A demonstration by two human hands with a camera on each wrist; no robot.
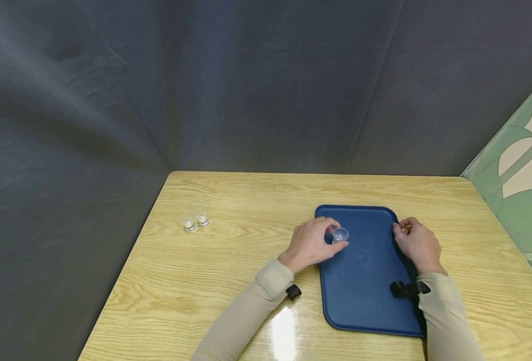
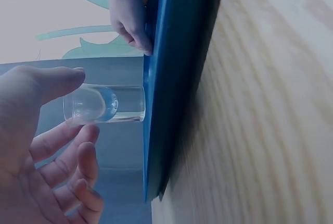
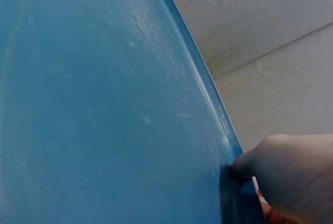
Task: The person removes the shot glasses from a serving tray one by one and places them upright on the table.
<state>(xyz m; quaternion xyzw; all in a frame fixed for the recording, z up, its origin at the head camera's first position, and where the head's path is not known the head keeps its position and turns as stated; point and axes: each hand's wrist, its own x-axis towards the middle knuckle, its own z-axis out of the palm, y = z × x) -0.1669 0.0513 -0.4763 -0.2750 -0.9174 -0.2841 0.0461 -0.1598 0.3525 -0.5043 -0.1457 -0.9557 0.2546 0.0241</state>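
Observation:
My left hand holds a small clear shot glass between thumb and fingers, at the upper left of a blue tray. In the left wrist view the glass is upright, its thick base at the tray's surface, with the thumb and fingertips near its rim. My right hand grips the tray's right rim. The right wrist view shows its thumb on the rim of the tray, with the other fingers mostly hidden below the edge.
Two more clear shot glasses stand close together on the left part of the wooden table. A dark curtain hangs behind and to the left. At the right is a panel with green leaf shapes.

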